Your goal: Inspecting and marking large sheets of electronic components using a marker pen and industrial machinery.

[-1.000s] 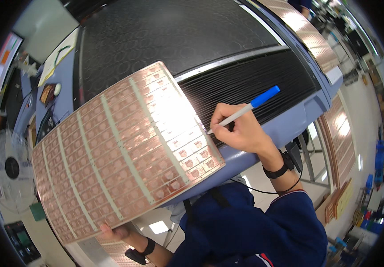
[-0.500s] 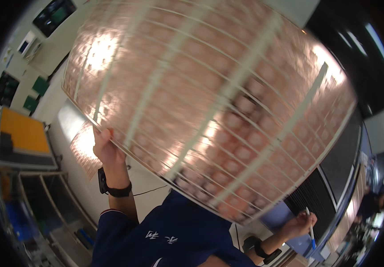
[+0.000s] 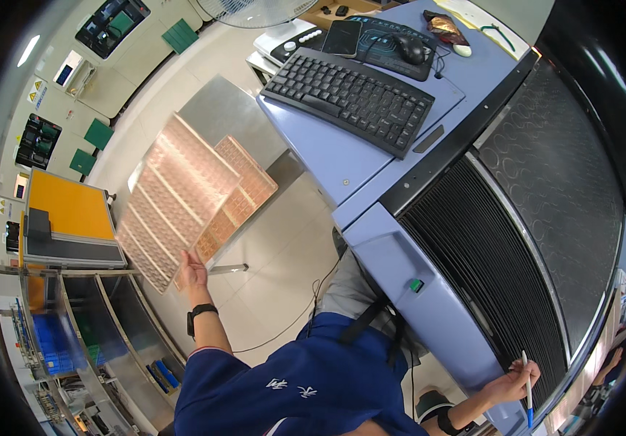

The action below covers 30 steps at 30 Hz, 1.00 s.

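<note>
My left hand [image 3: 192,270] grips the near edge of a thin copper-coloured circuit board panel [image 3: 175,196], which is held out tilted to the left with pale strips across its face. Behind and partly under it, more copper-coloured boards [image 3: 255,190] lie on a grey metal table [image 3: 226,109]; how many is hidden. Far to the lower right, my right hand [image 3: 509,385] is closed round a slim white marker pen [image 3: 529,400] with a blue lower end. That hand is over the edge of the blue-grey machine, beside its black ribbed section [image 3: 484,269].
On the blue-grey machine top [image 3: 313,145] are a black keyboard [image 3: 349,98], a mouse [image 3: 409,49] and a phone [image 3: 342,38]. A fan [image 3: 255,9] stands behind. At left are a metal rack [image 3: 102,312] and an orange-topped cart [image 3: 70,207]. Another person [image 3: 607,367] is at far right.
The panel has swung from in front of me, where it covered most of the view, away to the left over the metal table. The right hand still holds the marker pen.
</note>
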Each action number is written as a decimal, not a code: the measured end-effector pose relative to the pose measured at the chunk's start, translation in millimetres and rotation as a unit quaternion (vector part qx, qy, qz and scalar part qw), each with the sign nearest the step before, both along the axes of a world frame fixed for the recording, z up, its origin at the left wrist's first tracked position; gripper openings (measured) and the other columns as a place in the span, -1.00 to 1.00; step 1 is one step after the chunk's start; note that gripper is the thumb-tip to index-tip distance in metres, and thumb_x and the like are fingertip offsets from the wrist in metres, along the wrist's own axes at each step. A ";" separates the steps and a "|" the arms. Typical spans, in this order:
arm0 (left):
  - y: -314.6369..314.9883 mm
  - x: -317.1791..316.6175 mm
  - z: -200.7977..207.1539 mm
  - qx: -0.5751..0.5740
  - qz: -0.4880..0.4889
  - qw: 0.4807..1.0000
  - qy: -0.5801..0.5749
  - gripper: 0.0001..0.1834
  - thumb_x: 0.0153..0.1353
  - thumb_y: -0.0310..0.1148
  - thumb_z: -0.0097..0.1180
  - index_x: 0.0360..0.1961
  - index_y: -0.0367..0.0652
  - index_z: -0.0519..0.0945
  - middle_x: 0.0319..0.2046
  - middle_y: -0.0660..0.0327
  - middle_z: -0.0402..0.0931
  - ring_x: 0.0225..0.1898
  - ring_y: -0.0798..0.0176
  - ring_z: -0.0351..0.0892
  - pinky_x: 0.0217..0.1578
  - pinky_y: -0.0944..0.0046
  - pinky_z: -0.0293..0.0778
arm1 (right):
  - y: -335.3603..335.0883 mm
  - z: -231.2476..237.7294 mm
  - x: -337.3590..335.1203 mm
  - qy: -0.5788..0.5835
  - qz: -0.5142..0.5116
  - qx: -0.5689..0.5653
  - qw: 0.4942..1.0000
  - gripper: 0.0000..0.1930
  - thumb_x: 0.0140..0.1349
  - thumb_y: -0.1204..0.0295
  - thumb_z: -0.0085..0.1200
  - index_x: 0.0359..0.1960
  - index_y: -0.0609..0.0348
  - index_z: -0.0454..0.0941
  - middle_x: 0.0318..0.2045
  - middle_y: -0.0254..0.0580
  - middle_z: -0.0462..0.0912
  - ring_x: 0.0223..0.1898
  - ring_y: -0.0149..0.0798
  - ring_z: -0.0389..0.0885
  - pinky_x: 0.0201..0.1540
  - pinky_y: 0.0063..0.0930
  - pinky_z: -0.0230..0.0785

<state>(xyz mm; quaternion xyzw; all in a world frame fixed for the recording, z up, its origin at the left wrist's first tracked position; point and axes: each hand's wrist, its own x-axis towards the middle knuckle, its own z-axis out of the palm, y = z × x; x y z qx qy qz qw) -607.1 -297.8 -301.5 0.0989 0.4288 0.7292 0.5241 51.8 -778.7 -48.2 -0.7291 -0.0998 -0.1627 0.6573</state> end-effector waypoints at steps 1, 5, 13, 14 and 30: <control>-4.7 2.5 -24.3 -0.016 -0.016 1.000 0.013 -0.71 0.53 -0.40 0.04 0.13 -0.39 0.52 0.11 0.07 0.60 0.16 0.20 0.62 0.23 0.26 0.64 | -0.1 0.8 1.4 0.005 -0.002 -0.009 1.000 -0.83 0.52 0.37 0.02 -0.21 0.21 0.48 -0.37 -0.21 0.52 -0.39 -0.38 0.51 -0.31 -0.53 0.36; -19.7 17.2 -51.5 -0.148 0.008 0.988 0.042 -0.58 0.49 -0.42 0.11 0.22 -0.49 0.40 0.09 0.05 0.52 0.11 0.13 0.61 0.32 0.21 0.58 | -13.8 -9.2 1.0 -0.013 -0.017 -0.046 0.999 -0.81 0.52 0.34 0.04 -0.23 0.20 0.52 -0.34 -0.26 0.52 -0.37 -0.42 0.48 -0.26 -0.53 0.34; -36.9 22.6 -27.0 -0.151 -0.004 0.987 0.044 -0.63 0.51 -0.35 0.11 0.13 -0.48 0.47 -0.04 0.02 0.59 -0.03 0.16 0.70 0.12 0.23 0.72 | 58.8 29.9 -11.9 -0.009 -0.041 -0.060 0.997 -0.78 0.20 0.43 0.32 -0.45 0.32 0.56 -0.56 -0.06 0.58 -0.55 -0.21 0.55 -0.48 -0.41 0.43; -33.7 39.1 -19.9 -0.194 -0.015 0.976 0.099 -0.61 0.51 -0.29 0.12 0.09 -0.48 0.50 -0.08 0.01 0.62 -0.07 0.16 0.72 0.04 0.24 0.72 | 57.2 30.2 -14.7 -0.010 -0.054 -0.070 0.996 -0.78 0.20 0.43 0.32 -0.47 0.32 0.56 -0.57 -0.07 0.58 -0.55 -0.21 0.55 -0.48 -0.41 0.43; 4.6 155.9 35.7 0.075 -0.083 0.450 0.886 -0.45 0.21 -0.26 0.40 0.22 -0.17 0.60 0.26 0.05 0.56 0.32 -0.09 0.48 0.24 -0.06 0.44 | 34.7 17.7 4.5 -0.039 -0.011 -0.187 0.982 -0.77 0.16 0.37 0.33 -0.44 0.33 0.63 -0.56 -0.08 0.61 -0.57 -0.22 0.55 -0.53 -0.40 0.42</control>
